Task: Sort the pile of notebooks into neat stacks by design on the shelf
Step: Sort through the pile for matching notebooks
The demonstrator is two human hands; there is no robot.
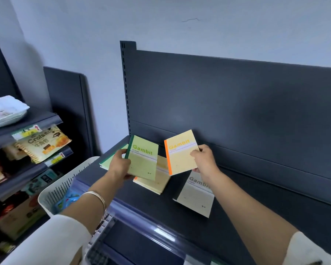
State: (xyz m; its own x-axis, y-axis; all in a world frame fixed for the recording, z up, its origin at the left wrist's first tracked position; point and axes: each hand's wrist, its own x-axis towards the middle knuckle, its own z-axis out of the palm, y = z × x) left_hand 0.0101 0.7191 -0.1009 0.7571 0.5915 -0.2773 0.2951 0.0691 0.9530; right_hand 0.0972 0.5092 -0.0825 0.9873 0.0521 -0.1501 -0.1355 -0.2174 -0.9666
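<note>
At frame centre, the left hand (pixel 120 165) grips a green-spined notebook (pixel 143 158) and the right hand (pixel 204 159) pinches an orange-spined notebook (pixel 181 153), both above the dark shelf (pixel 141 199). A grey notebook (pixel 196 197) lies lower right.

left hand (pixel 120 163) grips green-spined notebook (pixel 144 159), right hand (pixel 205 159) orange-spined notebook (pixel 180 154), arms outstretched.
</note>
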